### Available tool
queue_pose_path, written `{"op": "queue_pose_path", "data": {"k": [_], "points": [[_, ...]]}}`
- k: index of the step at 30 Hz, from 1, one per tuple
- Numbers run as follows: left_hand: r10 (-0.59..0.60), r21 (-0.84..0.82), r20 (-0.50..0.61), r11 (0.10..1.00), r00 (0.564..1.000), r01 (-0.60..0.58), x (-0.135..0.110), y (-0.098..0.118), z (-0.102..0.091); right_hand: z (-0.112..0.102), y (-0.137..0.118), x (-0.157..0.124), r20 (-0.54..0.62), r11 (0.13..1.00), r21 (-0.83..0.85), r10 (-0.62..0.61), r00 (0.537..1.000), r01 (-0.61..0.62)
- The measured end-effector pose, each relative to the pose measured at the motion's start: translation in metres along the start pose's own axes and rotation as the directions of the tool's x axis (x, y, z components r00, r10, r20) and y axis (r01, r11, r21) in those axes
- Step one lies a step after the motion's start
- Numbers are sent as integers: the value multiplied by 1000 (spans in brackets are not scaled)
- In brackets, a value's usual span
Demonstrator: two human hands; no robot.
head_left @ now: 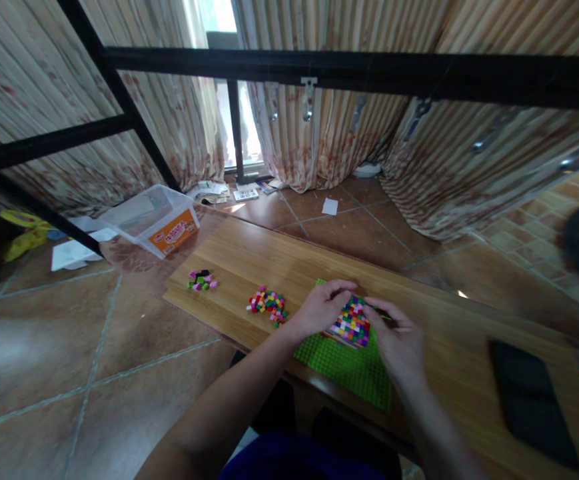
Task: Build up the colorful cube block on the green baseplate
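A square block of small multicoloured toy bricks (353, 323) sits on the green studded baseplate (349, 370), towards its far side. My left hand (324, 307) curls around the far left side of the block, fingers bent over its edge. On the opposite side my right hand (399, 337) grips the far right corner with thumb and fingers. Both sets of fingertips come close together at the far edge, and I cannot make out whether a small loose brick is between them. Left of the baseplate lies a loose pile of mixed coloured bricks (268, 303).
A smaller pile of pink, green and black bricks (202, 280) lies at the wooden table's (249, 247) left end. A black flat object (534, 400) rests at the right. Beyond the left end stands a clear plastic bin (144, 220). A black metal frame (319, 65) with hooks crosses above.
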State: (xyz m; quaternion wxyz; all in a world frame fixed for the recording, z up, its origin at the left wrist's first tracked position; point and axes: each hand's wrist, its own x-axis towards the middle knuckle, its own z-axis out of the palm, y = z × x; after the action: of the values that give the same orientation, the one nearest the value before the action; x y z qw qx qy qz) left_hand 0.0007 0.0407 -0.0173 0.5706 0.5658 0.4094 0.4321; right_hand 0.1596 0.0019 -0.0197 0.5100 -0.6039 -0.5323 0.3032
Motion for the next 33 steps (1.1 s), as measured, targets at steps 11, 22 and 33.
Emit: {"op": "queue_pose_path", "data": {"k": [11, 22, 33], "points": [[-12, -55, 15, 998, 1000, 13, -2, -2, 0, 2, -3, -2, 6, 996, -79, -48, 999, 48], [-17, -72, -21, 997, 1000, 16, -4, -4, -1, -4, -20, -8, 160, 749, -452, -467, 870, 485], [-12, -75, -29, 997, 1000, 9, -4, -3, -2, -4, -18, -5, 116, 764, -466, -447, 887, 446]]}}
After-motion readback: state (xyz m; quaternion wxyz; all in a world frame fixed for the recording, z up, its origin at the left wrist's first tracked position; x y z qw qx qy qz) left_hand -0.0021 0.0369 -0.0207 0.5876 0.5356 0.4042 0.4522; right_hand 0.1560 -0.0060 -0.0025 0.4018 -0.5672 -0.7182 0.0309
